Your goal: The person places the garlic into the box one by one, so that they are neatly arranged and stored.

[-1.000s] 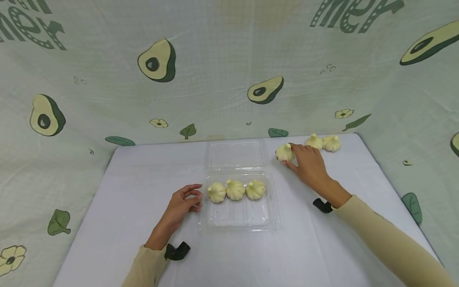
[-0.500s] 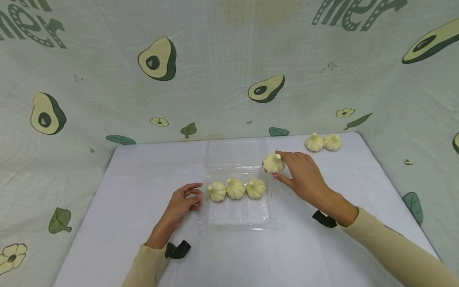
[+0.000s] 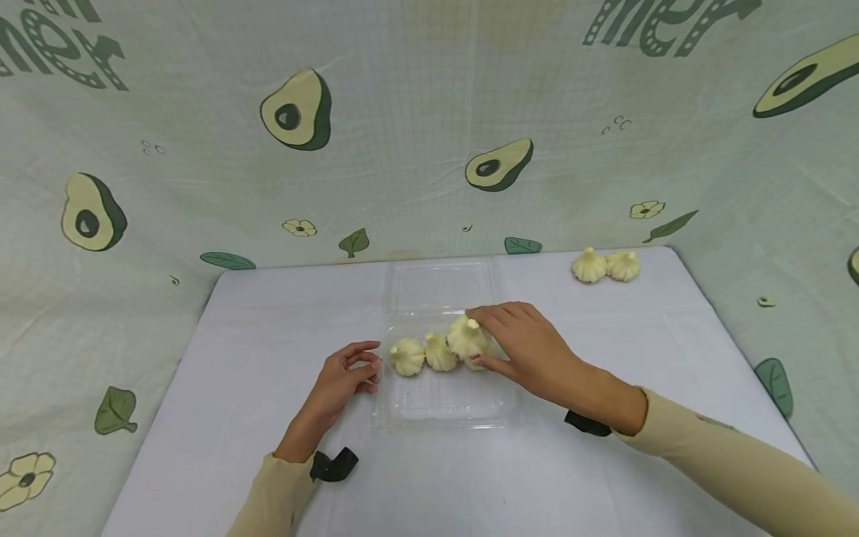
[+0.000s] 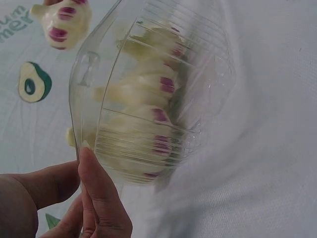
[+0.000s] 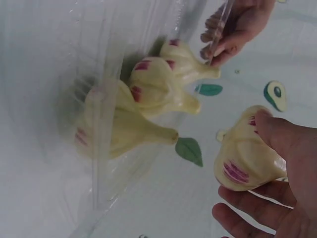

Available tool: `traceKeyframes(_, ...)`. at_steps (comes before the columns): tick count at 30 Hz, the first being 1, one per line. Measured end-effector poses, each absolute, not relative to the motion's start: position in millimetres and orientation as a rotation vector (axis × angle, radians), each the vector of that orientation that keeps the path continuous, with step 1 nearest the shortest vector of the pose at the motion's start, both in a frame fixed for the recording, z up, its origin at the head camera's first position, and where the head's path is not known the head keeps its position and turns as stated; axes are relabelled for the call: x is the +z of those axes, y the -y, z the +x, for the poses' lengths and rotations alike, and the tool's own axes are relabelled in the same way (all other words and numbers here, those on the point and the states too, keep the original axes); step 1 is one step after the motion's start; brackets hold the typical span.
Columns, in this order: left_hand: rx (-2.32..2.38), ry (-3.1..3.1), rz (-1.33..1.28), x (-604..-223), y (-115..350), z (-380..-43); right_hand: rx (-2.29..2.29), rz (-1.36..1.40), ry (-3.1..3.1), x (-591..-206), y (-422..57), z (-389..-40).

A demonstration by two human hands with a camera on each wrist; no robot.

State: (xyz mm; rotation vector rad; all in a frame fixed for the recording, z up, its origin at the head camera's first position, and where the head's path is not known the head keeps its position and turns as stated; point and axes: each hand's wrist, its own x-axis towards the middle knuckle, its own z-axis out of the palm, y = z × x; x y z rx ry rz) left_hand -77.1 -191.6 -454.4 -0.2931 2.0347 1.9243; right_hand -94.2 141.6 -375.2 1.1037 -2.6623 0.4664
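Observation:
My right hand point(image 3: 530, 350) grips a garlic bulb point(image 3: 466, 341), stem up, above the clear plastic container point(image 3: 443, 409). In the right wrist view the held bulb point(image 5: 245, 153) shows purple streaks and hangs apart from the others. Three bulbs stand in a row along the container's far half: a left one point(image 3: 406, 357), a middle one point(image 3: 438, 353) and a right one, mostly hidden behind the held bulb in the head view. At the container's left side, my left hand point(image 3: 344, 379) pinches the rim point(image 4: 74, 109) between thumb and finger.
The container's transparent lid point(image 3: 441, 286) lies open toward the back. Two more garlic bulbs point(image 3: 589, 266) sit side by side at the table's far right corner. A white cloth covers the table point(image 3: 268, 321); a cloth with printed avocados point(image 3: 295, 110) hangs behind.
My right hand has carried the garlic bulb left and toward me, from beside the lid to above the container's row. The left hand has stayed at the rim.

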Motion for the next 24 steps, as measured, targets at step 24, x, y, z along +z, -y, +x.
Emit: traceKeyframes(24,1.944,-2.034,-0.279,-457,192,-77,0.084,1.584,2.530,-380,-81,-87)
